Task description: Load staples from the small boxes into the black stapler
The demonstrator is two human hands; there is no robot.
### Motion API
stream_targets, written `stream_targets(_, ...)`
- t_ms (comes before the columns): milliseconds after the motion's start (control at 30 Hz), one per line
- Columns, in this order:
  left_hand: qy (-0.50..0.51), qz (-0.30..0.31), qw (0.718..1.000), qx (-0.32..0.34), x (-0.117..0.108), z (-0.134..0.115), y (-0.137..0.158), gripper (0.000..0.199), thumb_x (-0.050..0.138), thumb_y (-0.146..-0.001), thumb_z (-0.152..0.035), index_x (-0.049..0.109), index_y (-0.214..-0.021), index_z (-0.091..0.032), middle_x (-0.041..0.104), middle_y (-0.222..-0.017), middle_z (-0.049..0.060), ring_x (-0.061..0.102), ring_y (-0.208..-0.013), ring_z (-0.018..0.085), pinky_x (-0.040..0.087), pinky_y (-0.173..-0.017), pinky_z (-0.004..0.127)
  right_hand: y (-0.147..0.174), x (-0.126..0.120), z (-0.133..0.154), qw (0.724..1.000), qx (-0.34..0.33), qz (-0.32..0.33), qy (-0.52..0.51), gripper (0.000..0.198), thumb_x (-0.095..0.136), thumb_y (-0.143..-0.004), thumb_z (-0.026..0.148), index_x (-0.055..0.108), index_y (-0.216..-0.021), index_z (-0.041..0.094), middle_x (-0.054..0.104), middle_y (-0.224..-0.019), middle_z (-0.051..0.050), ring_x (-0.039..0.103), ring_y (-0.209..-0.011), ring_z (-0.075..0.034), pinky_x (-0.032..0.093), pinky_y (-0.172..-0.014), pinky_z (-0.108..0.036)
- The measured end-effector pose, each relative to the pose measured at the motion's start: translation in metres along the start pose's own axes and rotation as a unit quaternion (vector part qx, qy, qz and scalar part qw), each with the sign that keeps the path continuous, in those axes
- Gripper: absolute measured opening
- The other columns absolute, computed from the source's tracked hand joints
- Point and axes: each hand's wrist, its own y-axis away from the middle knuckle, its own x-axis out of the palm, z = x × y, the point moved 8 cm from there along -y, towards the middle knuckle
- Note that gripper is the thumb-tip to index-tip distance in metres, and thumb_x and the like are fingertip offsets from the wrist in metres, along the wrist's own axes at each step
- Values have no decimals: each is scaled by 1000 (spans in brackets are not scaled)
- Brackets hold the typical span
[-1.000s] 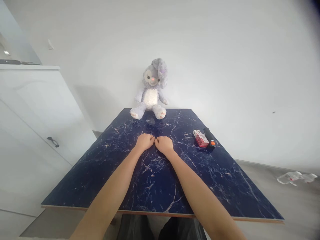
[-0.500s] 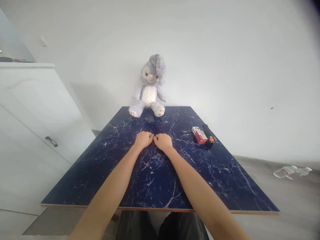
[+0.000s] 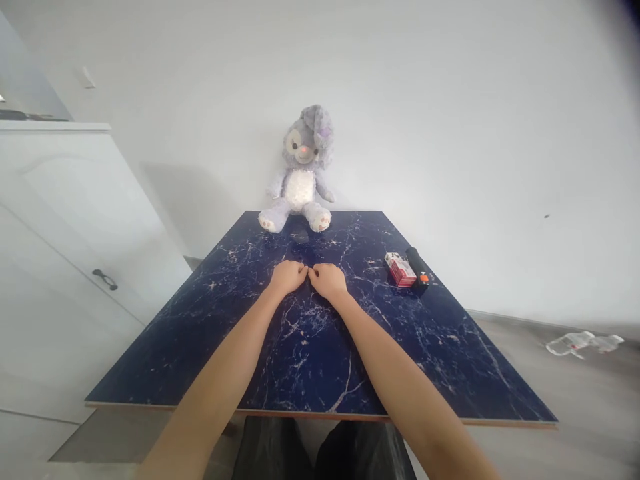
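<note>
My left hand (image 3: 289, 278) is curled into a fist on the dark blue marbled table (image 3: 200, 360). Right beside it, my right hand (image 3: 327, 279) rests in a fist too, the two thumb sides nearly touching. Nothing shows in either hand, though the palms face down out of sight. Beyond them a grey-lilac plush rabbit (image 3: 300, 190) sits upright at the far edge, leaning toward the wall. To the right of my hands lie a red and white box (image 3: 401, 270) and, against it, a black object with an orange button (image 3: 418, 270).
A white cabinet (image 3: 65, 267) with a dark handle (image 3: 105, 279) stands left of the table. The white wall (image 3: 450, 120) rises behind the far edge. On the floor at right lie clear plastic items (image 3: 583, 343), possibly bottles.
The view has shifted very slightly. My hands, the rabbit, the box and the black object keep their places on the table.
</note>
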Motion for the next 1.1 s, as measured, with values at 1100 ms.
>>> stream_targets(1100,129,-115,985,-9,-22,3,13,48,37,-99,-47,55,-63,-21,58,-58,2,54,-57,17,34,-62,29,42,-49,-151,923,229,-148,-270,41,53,-89,47,70,-120,26,73,-116,-7,66,-108,-26,48,-94,-36)
